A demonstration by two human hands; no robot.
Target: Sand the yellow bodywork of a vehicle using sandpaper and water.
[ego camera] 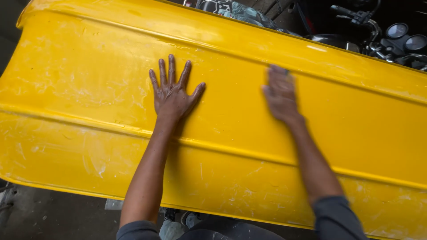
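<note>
Your left hand (172, 91) lies flat, fingers spread, on the yellow panel (89, 89). Right hand (280, 95) rests on it too, blurred; can't tell finger spread.

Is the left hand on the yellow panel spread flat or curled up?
Spread flat. The left hand lies palm-down on the yellow panel with all five fingers splayed apart and straight.

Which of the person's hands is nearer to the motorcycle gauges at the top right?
The right hand. It lies blurred on the yellow panel, below-left of the gauges. The left hand lies flat farther left.
</note>
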